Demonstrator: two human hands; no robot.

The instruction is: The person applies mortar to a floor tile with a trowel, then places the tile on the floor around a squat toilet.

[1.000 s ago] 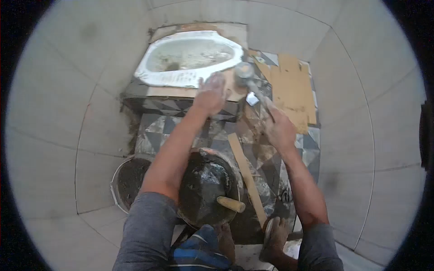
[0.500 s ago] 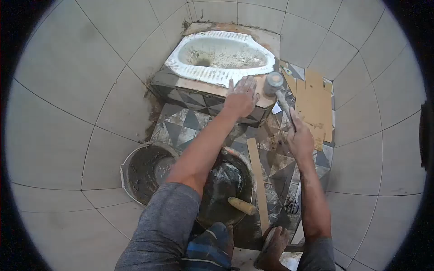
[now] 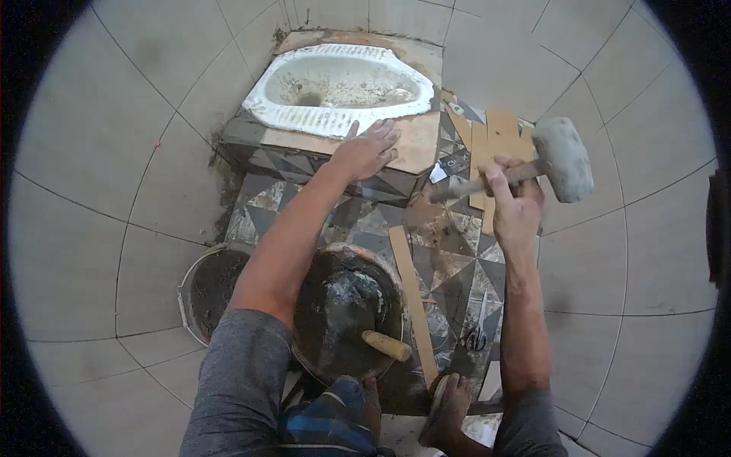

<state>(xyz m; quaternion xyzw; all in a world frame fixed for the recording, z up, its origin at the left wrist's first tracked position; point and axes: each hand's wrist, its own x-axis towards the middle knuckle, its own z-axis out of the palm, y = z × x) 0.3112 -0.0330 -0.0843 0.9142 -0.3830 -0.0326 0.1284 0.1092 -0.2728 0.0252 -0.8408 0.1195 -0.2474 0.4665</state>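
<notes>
White squat pan [image 3: 343, 87], flecked grey-brown inside. Plain tan tile [image 3: 415, 145] right in front of it. Below that, black, grey and white triangle-pattern floor tiles [image 3: 449, 266]. Tan cardboard [image 3: 502, 133] just right of the pan, dusty grey mallet [image 3: 562, 156] further right. Dark grey mortar [image 3: 335, 312] well in front, pale yellow handle [image 3: 387, 345] on it. Plain pale grey wall tiles [image 3: 99, 228] all round.

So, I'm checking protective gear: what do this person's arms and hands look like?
No gloves: the left hand and right hand are bare and look dusty. Short grey sleeves, left sleeve and right sleeve, cover only the upper arms.
</notes>
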